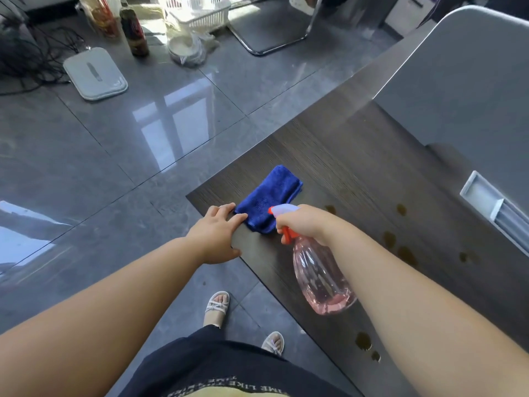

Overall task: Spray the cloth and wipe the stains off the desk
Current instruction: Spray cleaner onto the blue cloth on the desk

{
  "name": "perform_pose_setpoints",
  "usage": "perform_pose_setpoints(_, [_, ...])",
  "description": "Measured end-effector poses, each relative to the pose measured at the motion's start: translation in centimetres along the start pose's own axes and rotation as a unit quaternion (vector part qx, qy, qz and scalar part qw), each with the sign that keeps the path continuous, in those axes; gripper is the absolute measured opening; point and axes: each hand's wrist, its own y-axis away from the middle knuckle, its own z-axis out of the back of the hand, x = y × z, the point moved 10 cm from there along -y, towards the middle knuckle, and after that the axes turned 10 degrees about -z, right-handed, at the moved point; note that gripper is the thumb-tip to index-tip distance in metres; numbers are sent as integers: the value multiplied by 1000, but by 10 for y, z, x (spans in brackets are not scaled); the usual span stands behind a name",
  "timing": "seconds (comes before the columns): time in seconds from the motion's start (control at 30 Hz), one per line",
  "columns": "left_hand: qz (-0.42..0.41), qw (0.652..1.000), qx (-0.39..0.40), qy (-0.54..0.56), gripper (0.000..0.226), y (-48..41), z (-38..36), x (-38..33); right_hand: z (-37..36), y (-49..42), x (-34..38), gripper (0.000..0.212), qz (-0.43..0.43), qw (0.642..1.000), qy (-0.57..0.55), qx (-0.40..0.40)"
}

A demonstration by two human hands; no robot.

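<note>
The right hand grips the bottle; best squeeze with its nozzle over the cloth, which the flat, open left hand steadies.

I think I am standing in an office that is also used for daily life. Before me is a dark wood-grain bench with a gray partition panel on its far side and a metal cable slot, as on office furniture. The floor is of large glossy gray tiles and reflects a window. On this floor lie many black cables, the chrome base of a chair, a white cutting board with a knife on it, a dark bottle, a white plastic basket and stacked bowls in a bag.
</note>
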Motion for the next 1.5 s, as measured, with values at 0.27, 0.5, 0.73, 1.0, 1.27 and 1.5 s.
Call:
perform_pose_setpoints(0.27, [-2,998,58,-35,89,-3,-3,-5,38,-3,4,14,19,994,-82,-71])
perform_pose_setpoints(0.5, [-4,993,101,-67,89,-8,-1,-12,59,-6,8,8,9,989,-94,-112])
perform_pose_setpoints(0.73, [-3,992,109,-59,89,-9,-2,-10,63,-11,13,11,19,989,-96,-113])
perform_pose_setpoints(1.0, [-8,992,103,-68,88,-10,0,-11,23,-10,20,10,9,997,-58,-41])
perform_pose_setpoints(1.27, [-5,993,104,-62,86,-10,1,-10,2,-12,4,27,6,999,-35,-33])
perform_pose_setpoints(1.5, [-11,992,108,-69,87,-9,2,-11,35,-8,14,11,19,990,-98,-98])
